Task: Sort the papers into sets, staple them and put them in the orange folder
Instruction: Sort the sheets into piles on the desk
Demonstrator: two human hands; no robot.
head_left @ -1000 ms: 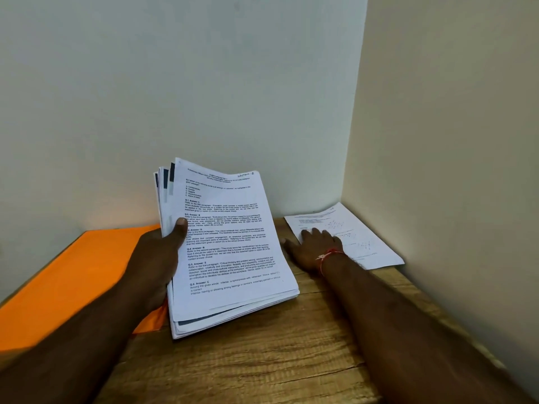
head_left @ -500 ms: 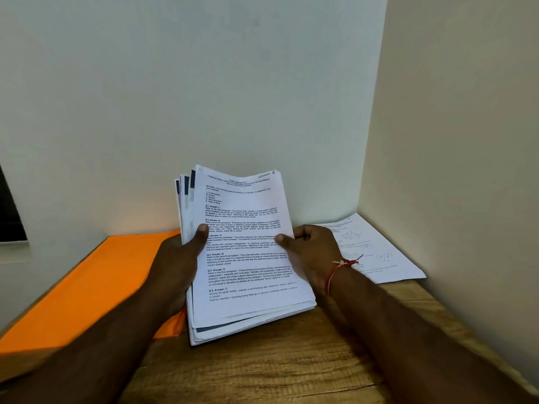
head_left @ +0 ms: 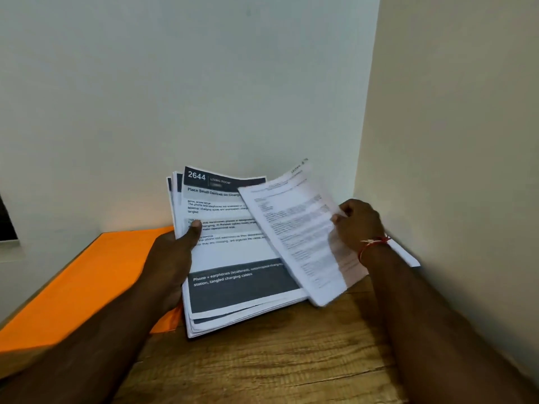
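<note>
My left hand (head_left: 175, 258) grips a thick stack of printed papers (head_left: 233, 258) by its left edge, thumb on top, tilted up above the wooden table. The top page now showing has a dark header reading 2644. My right hand (head_left: 357, 223) pinches a text sheet (head_left: 300, 237) by its right edge, held off to the right of the stack and blurred. The orange folder (head_left: 87, 281) lies flat on the table to the left, partly under my left hand and the stack. No stapler is in view.
The wooden table (head_left: 262, 360) sits in a corner, with a white wall behind and a cream wall (head_left: 452, 141) close on the right. A corner of another white sheet (head_left: 408, 258) shows on the table behind my right wrist.
My right hand left the sheet lying at the right, took hold of the stack's top text sheet and pulled it off to the right, uncovering the 2644 page.
</note>
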